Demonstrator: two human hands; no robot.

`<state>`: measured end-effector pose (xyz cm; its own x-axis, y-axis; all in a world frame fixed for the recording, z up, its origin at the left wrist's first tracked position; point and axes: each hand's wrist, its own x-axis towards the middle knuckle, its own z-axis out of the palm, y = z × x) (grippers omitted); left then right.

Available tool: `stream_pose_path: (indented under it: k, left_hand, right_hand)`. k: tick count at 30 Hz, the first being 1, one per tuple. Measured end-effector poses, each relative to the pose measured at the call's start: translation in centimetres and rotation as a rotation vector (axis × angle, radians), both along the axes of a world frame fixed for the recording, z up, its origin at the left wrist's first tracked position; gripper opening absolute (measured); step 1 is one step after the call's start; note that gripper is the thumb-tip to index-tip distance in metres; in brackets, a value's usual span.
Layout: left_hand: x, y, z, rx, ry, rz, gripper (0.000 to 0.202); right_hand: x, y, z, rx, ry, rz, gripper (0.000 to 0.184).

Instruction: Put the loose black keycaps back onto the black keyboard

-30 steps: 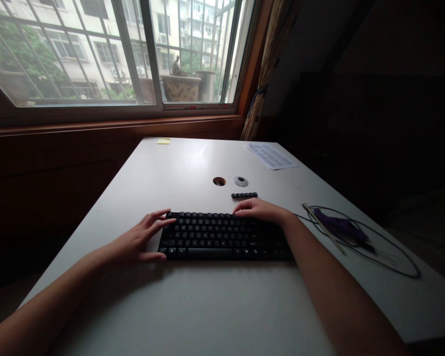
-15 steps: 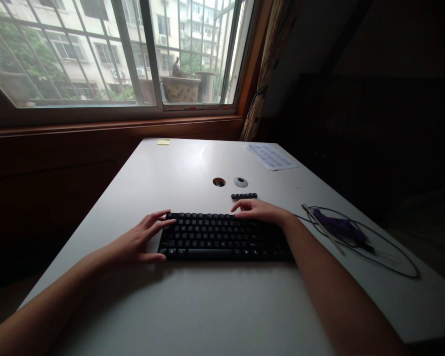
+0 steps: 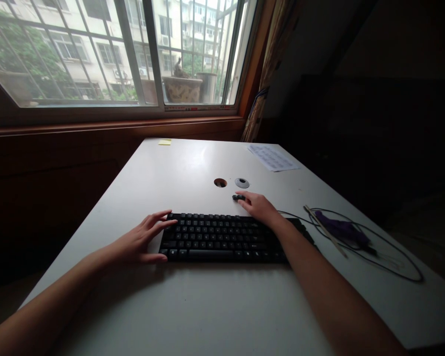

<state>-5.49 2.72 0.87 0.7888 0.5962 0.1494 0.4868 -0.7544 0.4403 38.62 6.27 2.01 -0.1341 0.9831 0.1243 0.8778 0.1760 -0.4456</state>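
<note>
A black keyboard (image 3: 215, 237) lies flat on the white table. My left hand (image 3: 143, 237) rests at its left end, fingers spread, the fingertips on the upper left keys and the thumb by the lower left corner. Beyond the keyboard's back edge is a short row of loose black keycaps (image 3: 238, 197). My right hand (image 3: 258, 205) has its index finger behind this row and its thumb in front, closed around the keycaps. The hand covers the row's right part. My right forearm hides part of the keyboard's right side.
A cable (image 3: 400, 262) loops around a purple cloth (image 3: 337, 229) and a thin stick (image 3: 326, 232) on the right. Farther back are a table hole (image 3: 220, 183), a grey round cover (image 3: 242, 183), printed paper (image 3: 274, 157) and a yellow note (image 3: 165, 142). A barred window stands behind.
My right hand has moved from the keyboard's back edge away to the keycap row, with finger and thumb now around it. My left hand has stayed in place on the keyboard.
</note>
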Motion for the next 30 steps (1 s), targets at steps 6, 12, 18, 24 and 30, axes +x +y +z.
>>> stream_pose_path:
  k: [6, 12, 18, 24, 30]
  left_hand:
    - [0.04, -0.06, 0.09, 0.002, 0.0, 0.001, 0.083]
    - [0.02, 0.07, -0.13, 0.003, -0.006, 0.0, 0.085]
    - [-0.09, 0.11, -0.23, -0.015, 0.013, 0.006, 0.083]
    - [-0.05, 0.08, -0.05, -0.014, 0.014, 0.004, 0.083]
    - [0.06, -0.04, 0.08, -0.009, 0.002, 0.004, 0.083]
  right_hand:
    - [-0.07, 0.35, -0.53, 0.03, -0.018, 0.054, 0.038]
    - [-0.02, 0.31, -0.43, 0.031, -0.017, 0.072, 0.033]
    - [0.07, 0.42, -0.52, 0.047, 0.03, 0.157, 0.03]
    - [0.13, 0.34, -0.48, 0.042, 0.063, 0.182, 0.027]
    - [-0.15, 0.14, -0.1, 0.034, 0.181, 0.214, 0.02]
